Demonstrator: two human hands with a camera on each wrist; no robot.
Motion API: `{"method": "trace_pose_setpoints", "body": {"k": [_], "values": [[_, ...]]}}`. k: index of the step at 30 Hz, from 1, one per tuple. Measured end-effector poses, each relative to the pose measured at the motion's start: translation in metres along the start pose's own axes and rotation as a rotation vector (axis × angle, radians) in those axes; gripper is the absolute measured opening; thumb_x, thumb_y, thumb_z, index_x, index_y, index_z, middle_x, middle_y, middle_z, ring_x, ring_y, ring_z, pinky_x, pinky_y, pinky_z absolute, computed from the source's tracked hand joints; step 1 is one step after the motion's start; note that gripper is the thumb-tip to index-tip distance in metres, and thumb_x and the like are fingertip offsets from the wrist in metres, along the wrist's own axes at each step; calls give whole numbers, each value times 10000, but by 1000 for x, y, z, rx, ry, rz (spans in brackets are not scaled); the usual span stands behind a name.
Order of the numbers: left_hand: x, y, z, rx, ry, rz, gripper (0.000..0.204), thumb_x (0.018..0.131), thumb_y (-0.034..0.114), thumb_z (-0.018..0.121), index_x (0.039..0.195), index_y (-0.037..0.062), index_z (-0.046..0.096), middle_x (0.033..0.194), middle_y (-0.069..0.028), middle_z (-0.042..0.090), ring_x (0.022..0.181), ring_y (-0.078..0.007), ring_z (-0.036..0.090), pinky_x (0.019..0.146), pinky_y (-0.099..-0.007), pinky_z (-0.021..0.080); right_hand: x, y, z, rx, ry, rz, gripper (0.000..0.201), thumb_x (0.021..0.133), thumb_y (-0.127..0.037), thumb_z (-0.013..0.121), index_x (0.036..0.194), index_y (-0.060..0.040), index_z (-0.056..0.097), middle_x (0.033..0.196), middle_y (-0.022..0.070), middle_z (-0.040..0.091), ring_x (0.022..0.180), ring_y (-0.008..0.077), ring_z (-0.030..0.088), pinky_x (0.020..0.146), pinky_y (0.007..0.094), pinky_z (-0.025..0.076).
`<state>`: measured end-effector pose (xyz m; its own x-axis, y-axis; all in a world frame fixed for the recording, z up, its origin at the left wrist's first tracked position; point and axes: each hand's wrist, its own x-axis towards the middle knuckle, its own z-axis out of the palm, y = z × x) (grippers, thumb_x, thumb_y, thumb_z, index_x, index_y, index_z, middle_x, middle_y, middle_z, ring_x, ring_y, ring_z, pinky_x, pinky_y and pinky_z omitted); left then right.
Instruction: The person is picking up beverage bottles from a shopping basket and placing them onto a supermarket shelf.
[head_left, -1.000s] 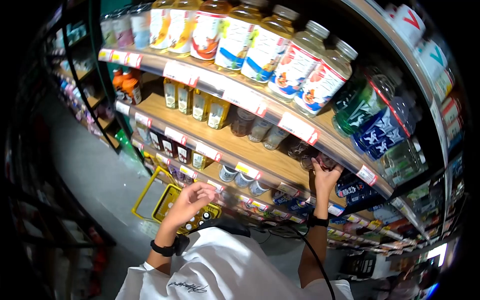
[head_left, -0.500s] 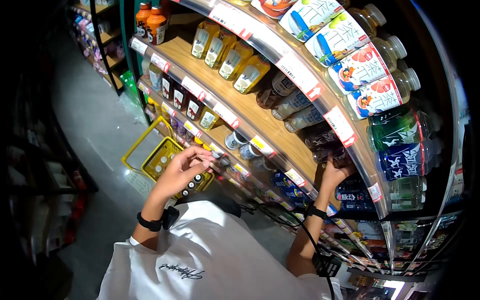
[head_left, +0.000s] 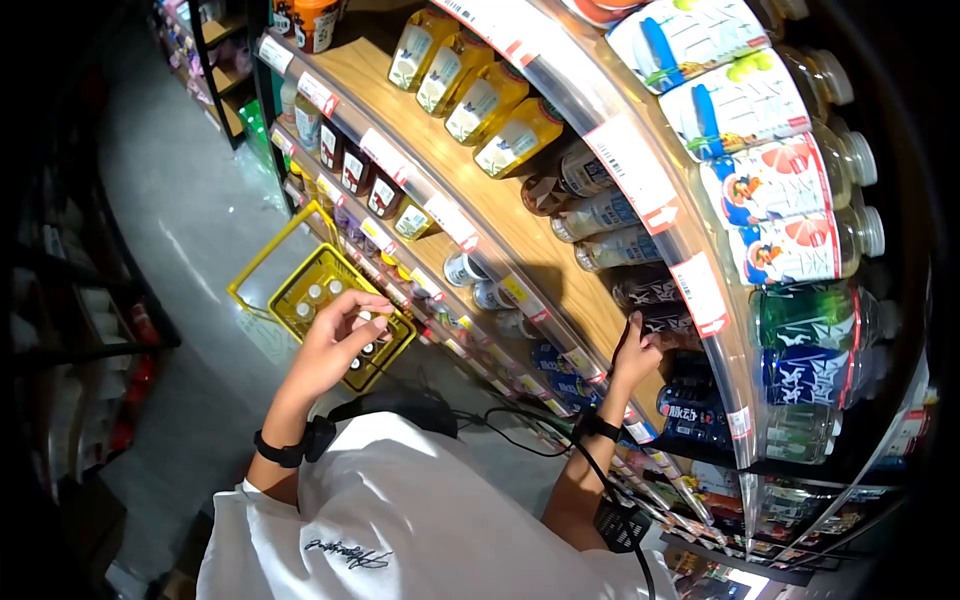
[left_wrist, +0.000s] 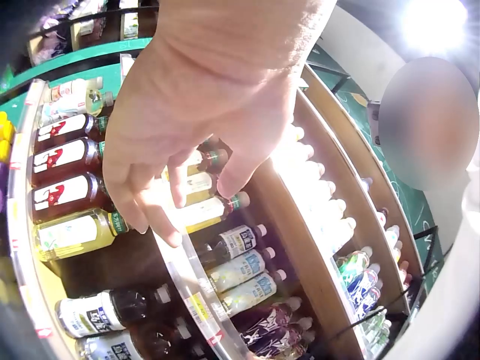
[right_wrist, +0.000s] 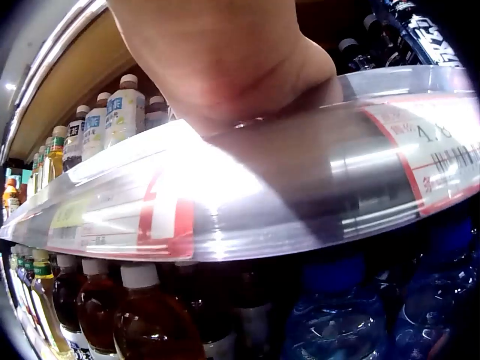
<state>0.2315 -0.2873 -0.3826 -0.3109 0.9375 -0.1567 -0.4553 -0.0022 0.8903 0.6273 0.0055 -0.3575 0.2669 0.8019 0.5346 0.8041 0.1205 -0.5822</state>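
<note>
My right hand [head_left: 634, 362] reaches into the middle shelf and grips a dark purple drink bottle [head_left: 664, 320], thumb on its near side. Another purple bottle [head_left: 640, 288] stands beside it. In the right wrist view, the back of the wrist [right_wrist: 225, 67] crosses above the shelf's clear label strip [right_wrist: 285, 187] and hides the fingers. My left hand [head_left: 338, 342] hangs loosely curled with nothing in it, over the yellow shopping basket [head_left: 402, 345] on the floor. In the left wrist view its fingers overlap the shelf edge, and purple bottles [left_wrist: 270, 330] stand lower down.
Large bottles with fruit labels [head_left: 770, 185] line the shelf above. Yellow drink bottles [head_left: 480, 105] and pale-labelled bottles [head_left: 605, 215] share the middle shelf. Blue bottles [head_left: 692, 405] stand near my right wrist. A black cable [head_left: 600, 470] runs along my right arm.
The head view has turned and come closer to the shelf. My right hand stays at the purple bottle and appears a little farther out from the shelf. My left hand stays over the basket.
</note>
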Motion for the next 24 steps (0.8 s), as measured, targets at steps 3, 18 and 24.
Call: {"method": "trace_pose_setpoints", "body": {"k": [3, 18, 24], "values": [[-8, -7, 1, 157, 64, -34, 183, 1011, 109, 654, 1156, 3, 615, 1076, -36, 670, 935, -90, 630, 849, -255, 518, 3, 9, 4, 79, -16, -22, 738, 836, -428, 863, 539, -64, 294, 520, 13, 342, 559, 155, 295, 545, 378, 336], [8, 13, -12, 704, -133, 47, 147, 917, 79, 717, 1017, 4, 641, 928, -143, 693, 869, -298, 685, 792, -371, 532, -9, -59, -9, 7, -96, -17, 542, 893, -250, 818, 1306, 35, 612, 663, 14, 626, 519, 73, 539, 475, 250, 427], [23, 29, -11, 791, -165, 66, 113, 939, 71, 695, 1006, -11, 656, 920, -128, 716, 892, -251, 708, 824, -349, 542, 26, -58, 19, -391, 158, -573, 510, 907, -401, 762, 1240, -28, 664, 1057, 190, 737, 904, 321, 710, 810, 470, 534]]}}
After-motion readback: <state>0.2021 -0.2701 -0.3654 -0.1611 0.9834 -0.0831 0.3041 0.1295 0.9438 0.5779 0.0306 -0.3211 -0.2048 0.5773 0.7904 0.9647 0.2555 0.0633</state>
